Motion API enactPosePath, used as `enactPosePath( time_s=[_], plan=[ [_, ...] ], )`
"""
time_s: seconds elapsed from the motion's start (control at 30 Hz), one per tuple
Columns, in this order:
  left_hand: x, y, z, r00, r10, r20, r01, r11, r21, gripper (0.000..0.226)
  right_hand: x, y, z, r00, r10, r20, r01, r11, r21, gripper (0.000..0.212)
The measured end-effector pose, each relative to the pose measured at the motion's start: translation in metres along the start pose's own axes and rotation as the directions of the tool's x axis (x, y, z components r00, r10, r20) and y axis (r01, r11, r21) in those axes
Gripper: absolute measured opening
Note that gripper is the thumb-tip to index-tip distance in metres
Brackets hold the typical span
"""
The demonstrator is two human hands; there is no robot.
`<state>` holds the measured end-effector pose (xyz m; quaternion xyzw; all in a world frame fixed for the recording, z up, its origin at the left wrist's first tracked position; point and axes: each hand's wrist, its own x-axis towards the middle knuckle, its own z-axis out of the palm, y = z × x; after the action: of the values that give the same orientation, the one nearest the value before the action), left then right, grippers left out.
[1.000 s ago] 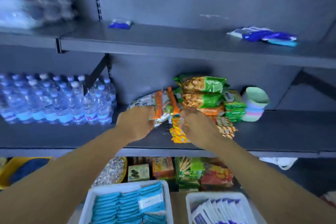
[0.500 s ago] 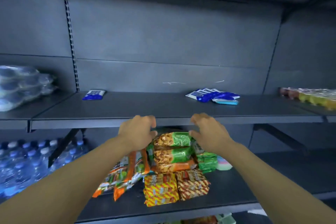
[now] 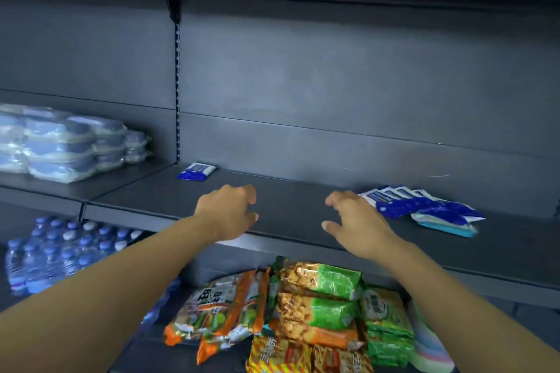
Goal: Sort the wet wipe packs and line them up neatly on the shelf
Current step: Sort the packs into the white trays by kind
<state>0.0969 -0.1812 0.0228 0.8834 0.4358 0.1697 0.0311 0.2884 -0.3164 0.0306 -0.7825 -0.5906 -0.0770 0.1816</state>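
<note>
While your left hand (image 3: pixel 226 211) and right hand (image 3: pixel 357 222) hovered empty, fingers loosely curled, over the shelf (image 3: pixel 291 215), the wet wipe packs (image 3: pixel 419 207) lay heaped just right; the single pack (image 3: pixel 196 171) lay far left. You probably needed to gather the heap first.

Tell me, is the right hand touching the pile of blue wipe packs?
Cannot tell. In the head view the right hand overlaps the near edge of the pile of blue wipe packs, so contact or gap is hidden.

One head-worn camera looks forward and slightly down, close to a dark shelf (image 3: pixel 291 221), both forearms reaching in from near.
</note>
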Motion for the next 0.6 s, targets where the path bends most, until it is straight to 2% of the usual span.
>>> enactPosePath(
  time_s=[0.2,0.6],
  plan=[
    [0.051,-0.059,0.0,0.988,-0.153,-0.006,0.154,0.988,0.029,0.039,0.056,-0.026,0.033,0.998,-0.046,0.033,0.046,0.999,0.025,0.045],
    [0.202,-0.199,0.052,0.927,-0.373,-0.044,0.372,0.928,-0.034,0.047,0.174,-0.062,0.111,0.999,0.028,0.046,-0.028,1.0,0.001,0.047]
  ],
)
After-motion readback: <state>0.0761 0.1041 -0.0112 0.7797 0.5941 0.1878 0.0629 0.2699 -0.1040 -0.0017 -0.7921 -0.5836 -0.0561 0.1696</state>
